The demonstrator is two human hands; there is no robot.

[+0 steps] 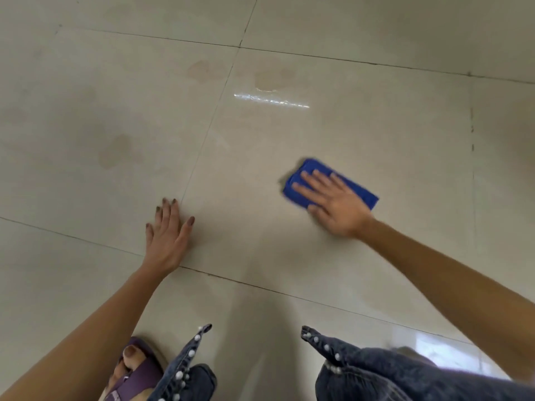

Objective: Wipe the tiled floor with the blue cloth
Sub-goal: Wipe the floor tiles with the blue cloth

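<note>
1. The tiled floor (pixel 376 125) fills almost the whole view: large, glossy, pale beige tiles. No walls or furniture show.
2. Thin dark grout lines (pixel 208 131) cross it, one running from 12 o'clock down toward the centre and others slanting from 9 to 4 o'clock.
3. Dark denim legs (pixel 376 374) lie at 5 and 6 o'clock, their hems edged with pearl beads (pixel 191 353).
4. The right hand (pixel 333 204), on a bare forearm coming in from 4 o'clock, lies flat at 3 o'clock with its fingers straight and spread, pressing down on the cloth rather than curling round it. It is slightly blurred.
5. The left hand (pixel 168 235), at 8 o'clock, rests palm-down on the bare tile beside a grout line, fingers straight, holding nothing.
6. The blue cloth (pixel 360 191), folded into a rectangle, lies on the floor at 3 o'clock under the right hand, well apart from the left hand.
7. A purple sandal (pixel 139 369) on a foot sits at 7 o'clock.
8. Faint brownish stains (pixel 118 151) mark the tiles between 9 and 10 o'clock, with more at 12 o'clock.
9. A bright streak of reflected light (pixel 270 100) lies at 12 o'clock, just below the upper stains.
</note>
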